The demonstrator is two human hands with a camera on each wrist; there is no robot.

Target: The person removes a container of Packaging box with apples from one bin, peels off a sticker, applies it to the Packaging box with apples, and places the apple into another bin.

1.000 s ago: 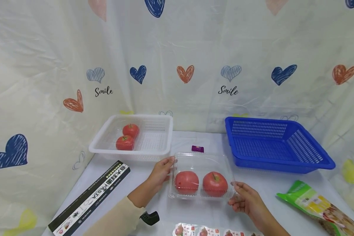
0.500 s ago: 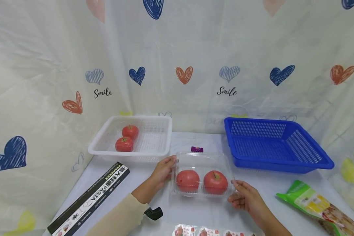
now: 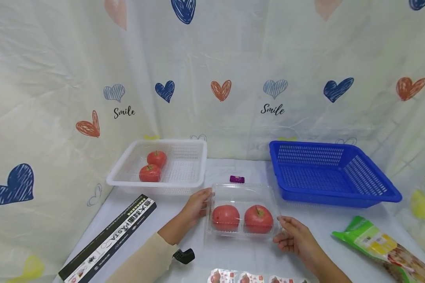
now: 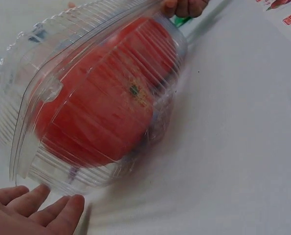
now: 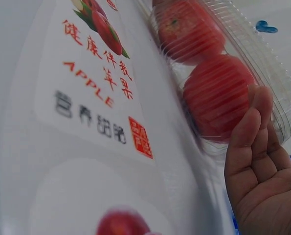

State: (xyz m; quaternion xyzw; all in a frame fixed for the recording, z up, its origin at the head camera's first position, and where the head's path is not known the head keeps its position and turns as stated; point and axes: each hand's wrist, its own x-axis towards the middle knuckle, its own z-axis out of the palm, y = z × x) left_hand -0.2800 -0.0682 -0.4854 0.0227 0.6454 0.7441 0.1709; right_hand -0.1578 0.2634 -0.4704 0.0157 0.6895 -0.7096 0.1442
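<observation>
A clear plastic clamshell box (image 3: pixel 241 193) with two red apples inside is between my hands at the middle of the table, its lid closed over the fruit. Of the apples, the left one (image 3: pixel 225 218) and the right one (image 3: pixel 258 219) sit side by side. My left hand (image 3: pixel 195 206) holds the box's left end, thumb at the upper rim and fingers along the side. At the lower right corner, my right hand (image 3: pixel 297 237) pinches the rim between thumb and fingers. A strip of apple stickers (image 3: pixel 252 277) lies just in front, partly cut off by the head view's edge.
Behind on the left stands a white basket (image 3: pixel 187 183) with a second box of apples (image 3: pixel 150 173). A blue basket (image 3: pixel 336 196) is back right, a small purple packet (image 3: pixel 237 179) between them. A pasta box (image 3: pixel 109 237) lies left, a green food bag (image 3: pixel 382 243) right.
Over the first half second the clamshell box shifts slightly right and its near edge rises a little, with the left hand following. Since then both hands and the box have hardly moved.
</observation>
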